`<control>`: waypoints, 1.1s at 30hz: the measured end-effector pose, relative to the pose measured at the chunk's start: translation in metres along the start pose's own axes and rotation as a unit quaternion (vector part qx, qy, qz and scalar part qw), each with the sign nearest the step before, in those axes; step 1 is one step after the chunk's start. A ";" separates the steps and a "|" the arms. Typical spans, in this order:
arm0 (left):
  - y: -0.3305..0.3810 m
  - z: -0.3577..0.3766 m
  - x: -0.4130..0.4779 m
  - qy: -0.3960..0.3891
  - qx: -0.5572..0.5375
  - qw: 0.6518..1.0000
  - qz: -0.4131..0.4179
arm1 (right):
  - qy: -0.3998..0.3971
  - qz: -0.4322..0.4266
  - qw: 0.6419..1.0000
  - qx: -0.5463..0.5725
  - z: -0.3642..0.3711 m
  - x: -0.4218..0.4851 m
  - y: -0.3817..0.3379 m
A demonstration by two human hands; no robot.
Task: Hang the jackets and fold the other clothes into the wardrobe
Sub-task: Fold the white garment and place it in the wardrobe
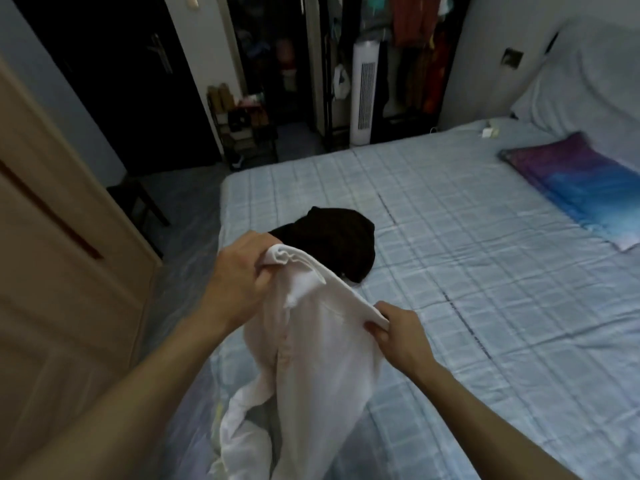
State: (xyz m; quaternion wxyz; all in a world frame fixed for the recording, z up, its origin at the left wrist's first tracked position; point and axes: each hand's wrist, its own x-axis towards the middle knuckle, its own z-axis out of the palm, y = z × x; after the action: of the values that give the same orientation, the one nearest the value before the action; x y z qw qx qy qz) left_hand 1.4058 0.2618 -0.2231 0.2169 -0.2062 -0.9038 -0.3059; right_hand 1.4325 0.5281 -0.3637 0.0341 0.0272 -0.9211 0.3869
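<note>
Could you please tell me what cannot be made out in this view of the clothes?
Head view:
White garment: lower end cut off by the bottom edge; type unclear.
Dark garment: near side hidden behind the white garment and left hand.
Hanging clothes: dim, blurred, cut by the top edge.

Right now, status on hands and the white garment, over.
Left hand and right hand both grip white garment, top edge raised over bed. Black garment lies on bed beyond it. No obstruction seen.
</note>
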 end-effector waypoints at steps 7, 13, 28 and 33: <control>0.025 -0.049 -0.009 0.035 0.034 0.999 0.023 | 0.125 -0.068 0.983 -0.120 -0.104 -0.017 -0.049; 0.053 -0.080 0.004 0.095 -0.034 0.995 0.026 | 0.272 -0.102 0.953 -0.088 -0.193 -0.019 -0.113; 0.079 -0.076 -0.028 -0.078 -0.174 0.978 0.084 | 0.299 -0.129 0.942 -0.078 -0.249 -0.047 -0.165; 0.088 -0.075 -0.033 -0.104 -0.125 0.981 0.103 | 0.301 -0.096 0.946 -0.070 -0.249 -0.048 -0.156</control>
State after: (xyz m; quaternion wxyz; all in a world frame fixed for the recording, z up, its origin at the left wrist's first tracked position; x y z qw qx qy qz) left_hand 1.4973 0.2696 -0.1460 0.1242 -0.3546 -0.8500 -0.3693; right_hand 1.5029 0.5979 -0.0832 0.3486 -0.0045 -0.8858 0.3063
